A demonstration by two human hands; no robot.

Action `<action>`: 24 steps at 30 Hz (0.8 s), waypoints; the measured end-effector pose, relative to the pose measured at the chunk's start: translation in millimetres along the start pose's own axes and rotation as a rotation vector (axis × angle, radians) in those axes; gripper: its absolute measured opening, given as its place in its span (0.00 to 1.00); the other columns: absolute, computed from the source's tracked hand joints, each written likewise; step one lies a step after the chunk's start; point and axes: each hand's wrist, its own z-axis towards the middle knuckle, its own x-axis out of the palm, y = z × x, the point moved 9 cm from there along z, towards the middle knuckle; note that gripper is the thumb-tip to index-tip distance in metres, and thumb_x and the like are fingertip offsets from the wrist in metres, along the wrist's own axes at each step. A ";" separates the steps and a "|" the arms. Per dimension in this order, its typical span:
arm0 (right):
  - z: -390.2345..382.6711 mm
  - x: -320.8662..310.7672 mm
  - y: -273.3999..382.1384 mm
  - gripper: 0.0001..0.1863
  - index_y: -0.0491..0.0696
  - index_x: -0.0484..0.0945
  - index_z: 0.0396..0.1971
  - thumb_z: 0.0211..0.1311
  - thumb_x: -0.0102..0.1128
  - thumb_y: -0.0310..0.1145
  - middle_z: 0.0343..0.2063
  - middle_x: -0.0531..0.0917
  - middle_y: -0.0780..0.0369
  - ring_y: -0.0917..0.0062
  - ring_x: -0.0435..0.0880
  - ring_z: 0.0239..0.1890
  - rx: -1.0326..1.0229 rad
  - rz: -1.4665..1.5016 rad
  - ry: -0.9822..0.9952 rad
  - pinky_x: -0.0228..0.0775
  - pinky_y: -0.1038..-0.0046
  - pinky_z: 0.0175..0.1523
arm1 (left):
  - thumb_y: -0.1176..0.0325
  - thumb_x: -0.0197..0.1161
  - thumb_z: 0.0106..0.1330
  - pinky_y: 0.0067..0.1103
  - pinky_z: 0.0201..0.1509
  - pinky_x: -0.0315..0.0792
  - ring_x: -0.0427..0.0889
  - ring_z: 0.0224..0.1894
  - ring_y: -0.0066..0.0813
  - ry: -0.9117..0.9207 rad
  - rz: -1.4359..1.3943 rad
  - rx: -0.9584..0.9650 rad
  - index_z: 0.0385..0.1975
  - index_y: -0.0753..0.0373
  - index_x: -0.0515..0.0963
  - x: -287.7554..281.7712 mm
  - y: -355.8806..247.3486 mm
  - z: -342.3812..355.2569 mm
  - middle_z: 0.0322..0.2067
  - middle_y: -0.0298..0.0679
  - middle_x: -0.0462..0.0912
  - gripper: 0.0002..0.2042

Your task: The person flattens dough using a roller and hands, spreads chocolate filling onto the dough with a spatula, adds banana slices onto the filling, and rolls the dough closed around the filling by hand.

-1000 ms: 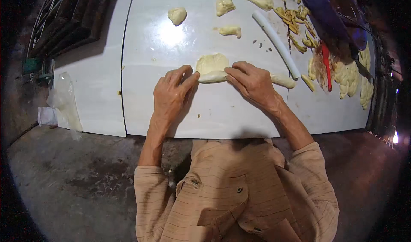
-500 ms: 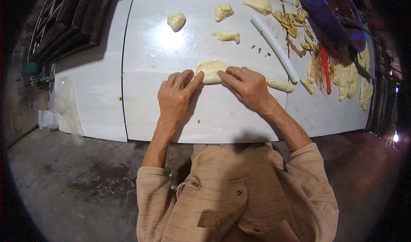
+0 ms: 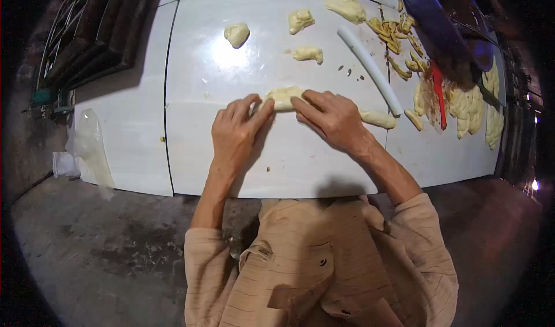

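Note:
A pale yellow piece of dough (image 3: 283, 97) lies on the white tabletop (image 3: 196, 84), rolled into a short log. My left hand (image 3: 236, 131) presses on its left end with the fingers laid flat over it. My right hand (image 3: 330, 117) covers its right end, fingers pointing left. Both hands hide the near side of the dough. A finished dough roll (image 3: 378, 119) lies just right of my right hand.
Three small dough lumps (image 3: 236, 34) (image 3: 301, 20) (image 3: 307, 53) and a larger one (image 3: 346, 7) sit farther back. A white rolling stick (image 3: 370, 69) lies diagonally, with cut yellow strips (image 3: 396, 35) behind it. At the right are a red tool (image 3: 439, 93), shaped dough pieces (image 3: 467, 108) and a dark blue bowl (image 3: 436, 20). A plastic bag (image 3: 91, 148) hangs at the left edge.
Both hands have pushed the dough a little farther from me, and it has rolled up narrower under the fingers.

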 end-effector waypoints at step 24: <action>34.8 18.0 -19.8 0.13 0.44 0.81 0.44 0.57 0.65 0.28 0.33 0.81 0.59 0.64 0.82 0.38 0.082 0.134 0.046 0.75 0.64 0.44 | 0.72 0.73 0.57 0.33 0.44 0.77 0.82 0.44 0.42 0.150 -0.112 -0.062 0.44 0.59 0.81 4.9 4.9 53.1 0.41 0.39 0.84 0.15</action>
